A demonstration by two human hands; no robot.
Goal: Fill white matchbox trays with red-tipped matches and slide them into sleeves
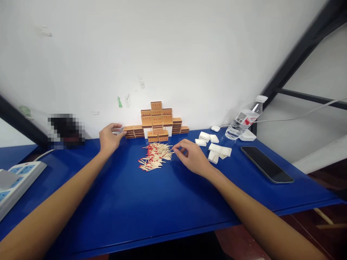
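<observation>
My left hand [108, 139] is at the left end of the stacked matchboxes [135, 131], thumb and fingers apart. Its thumb tip is close to the end box; whether they touch I cannot tell. Orange matchboxes [156, 119] rise in a stepped pile against the wall, with a few white pieces among them. In front lies a loose heap of red-tipped matches [155, 155]. At the heap's right edge, my right hand [192, 157] has its thumb and fingers curled together in a pinch; what lies between the fingertips is too small to make out.
White matchbox trays [219, 151] lie in a loose group on the right. Behind them stands a tilted-looking water bottle [244, 119], with a phone [267, 164] nearer the right edge. A power strip [21, 180] is at the left of the blue table [135, 209].
</observation>
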